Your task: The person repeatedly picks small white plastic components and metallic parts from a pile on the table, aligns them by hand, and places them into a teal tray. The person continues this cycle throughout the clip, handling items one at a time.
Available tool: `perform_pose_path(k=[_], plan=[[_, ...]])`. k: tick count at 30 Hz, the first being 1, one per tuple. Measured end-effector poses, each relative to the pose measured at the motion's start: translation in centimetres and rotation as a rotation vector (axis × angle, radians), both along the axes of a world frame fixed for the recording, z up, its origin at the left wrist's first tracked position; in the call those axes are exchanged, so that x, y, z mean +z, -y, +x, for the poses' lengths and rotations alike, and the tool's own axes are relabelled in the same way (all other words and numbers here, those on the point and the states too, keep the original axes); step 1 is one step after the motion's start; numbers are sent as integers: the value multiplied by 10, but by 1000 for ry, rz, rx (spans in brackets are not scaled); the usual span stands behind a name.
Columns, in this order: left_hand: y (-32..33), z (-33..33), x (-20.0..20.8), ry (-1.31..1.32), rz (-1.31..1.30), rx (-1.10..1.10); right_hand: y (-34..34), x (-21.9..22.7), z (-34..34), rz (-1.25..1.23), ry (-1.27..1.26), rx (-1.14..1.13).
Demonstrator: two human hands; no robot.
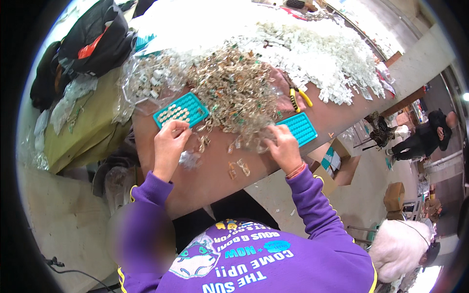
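Left hand (169,142) bunches its fingers at a teal tray (198,114); right hand (285,148) half-curls beside tangled clear pieces (234,85), any holdings unclear.

Black bag (110,51) upper left; person (426,136) in dark clothes (415,145) far right; brown cardboard box (394,197) lower right.

The table (210,183) has two trays (195,105) (300,129), one near its left edge, one near its front edge, two big piles (229,88) (322,58), one pair of pliers (293,99) and two hands (169,144) (285,146).
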State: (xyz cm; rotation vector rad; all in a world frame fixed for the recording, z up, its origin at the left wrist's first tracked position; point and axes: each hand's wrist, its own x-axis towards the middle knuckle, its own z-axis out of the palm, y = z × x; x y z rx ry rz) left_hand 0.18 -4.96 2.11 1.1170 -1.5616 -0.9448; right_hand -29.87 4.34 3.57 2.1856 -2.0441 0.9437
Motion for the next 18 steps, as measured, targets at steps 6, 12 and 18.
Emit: perform_pose_path(k=[6, 12, 18], plan=[[-2, 4, 36, 311, -120, -93, 30, 18, -65, -14, 194, 164], [42, -16, 111, 336, -227, -256, 151, 6, -302, -10, 446, -429], [124, -97, 158, 219, -116, -513, 215, -47, -440, 25, 428, -829]])
